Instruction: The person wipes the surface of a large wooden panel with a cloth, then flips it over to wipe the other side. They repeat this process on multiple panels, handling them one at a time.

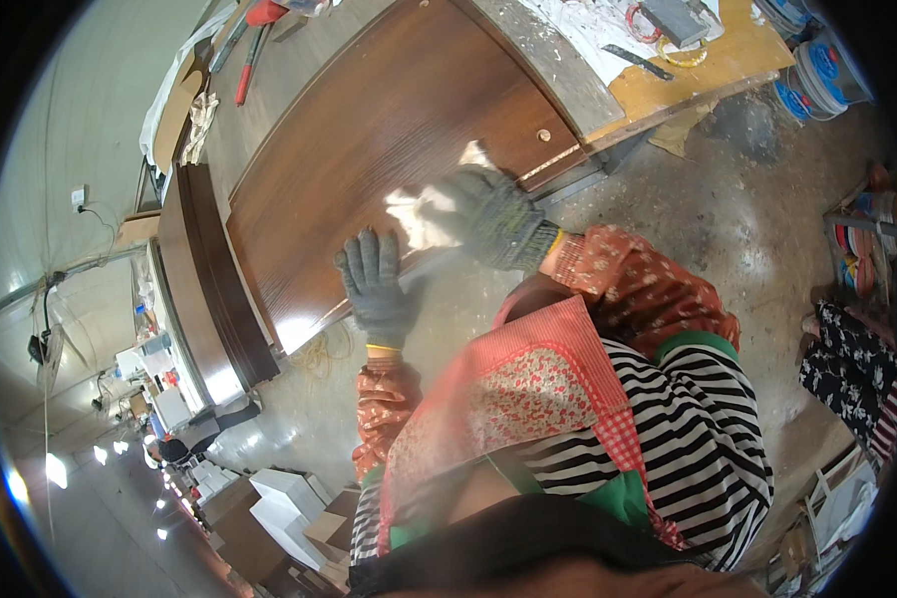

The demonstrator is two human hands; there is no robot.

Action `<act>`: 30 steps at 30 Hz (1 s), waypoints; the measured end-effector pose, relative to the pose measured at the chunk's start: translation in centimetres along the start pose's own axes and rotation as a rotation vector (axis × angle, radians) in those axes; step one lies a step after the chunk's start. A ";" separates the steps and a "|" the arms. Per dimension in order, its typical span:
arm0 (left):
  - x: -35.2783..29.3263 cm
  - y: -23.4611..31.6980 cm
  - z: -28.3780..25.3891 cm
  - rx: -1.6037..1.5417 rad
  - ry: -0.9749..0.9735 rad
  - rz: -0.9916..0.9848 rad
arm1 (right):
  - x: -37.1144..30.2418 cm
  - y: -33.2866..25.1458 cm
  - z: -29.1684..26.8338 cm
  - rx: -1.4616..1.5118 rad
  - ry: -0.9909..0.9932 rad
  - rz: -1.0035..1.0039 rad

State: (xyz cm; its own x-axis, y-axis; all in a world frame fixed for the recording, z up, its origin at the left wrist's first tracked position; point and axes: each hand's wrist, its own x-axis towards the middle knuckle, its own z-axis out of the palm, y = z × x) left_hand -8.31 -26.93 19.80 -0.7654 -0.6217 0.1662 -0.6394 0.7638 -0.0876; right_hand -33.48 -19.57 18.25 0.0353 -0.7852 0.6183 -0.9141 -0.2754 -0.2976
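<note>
A large brown wood-grain panel (369, 130) lies on the workbench in front of me. My left hand (373, 279), in a grey knit glove, rests with its fingers stretched flat at the panel's near edge and holds nothing. Farther right, my right hand (493, 211), gloved alike and somewhat blurred, presses a crumpled white cloth (417, 221) against the panel. Part of the cloth pokes out beyond the fingers; the rest is hidden under the glove. A round hole (543, 136) shows near the panel's right end.
Red-handled tools (249, 75) lie on the bench at the far left. At the upper right, a dark flat tool (636, 62) and tape rolls (680, 55) sit on a paint-spotted surface. Buckets (819, 78) stand on the floor beyond. More brown panels (201, 289) lean on the left.
</note>
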 end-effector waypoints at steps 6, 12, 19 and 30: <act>-1.9 -3.4 2.7 0.084 0.069 -0.134 | -5.6 9.4 -3.2 -0.063 -0.068 0.124; -2.7 -4.7 3.1 0.111 0.094 -0.193 | -8.7 14.2 -6.4 -0.285 0.141 0.575; -2.8 -4.5 3.2 0.137 0.124 -0.199 | -3.0 9.9 -6.8 0.217 0.029 0.505; -2.8 -4.0 2.6 0.143 0.047 -0.229 | 5.8 5.9 -1.1 -0.131 -0.412 -0.065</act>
State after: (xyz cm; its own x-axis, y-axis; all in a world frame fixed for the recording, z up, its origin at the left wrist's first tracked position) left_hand -3.78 -28.72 17.16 -0.5976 -0.7642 0.2428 -0.8018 0.5698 -0.1800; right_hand -39.11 -25.15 20.87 0.2286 -0.9316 0.2825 -0.9473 -0.2798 -0.1560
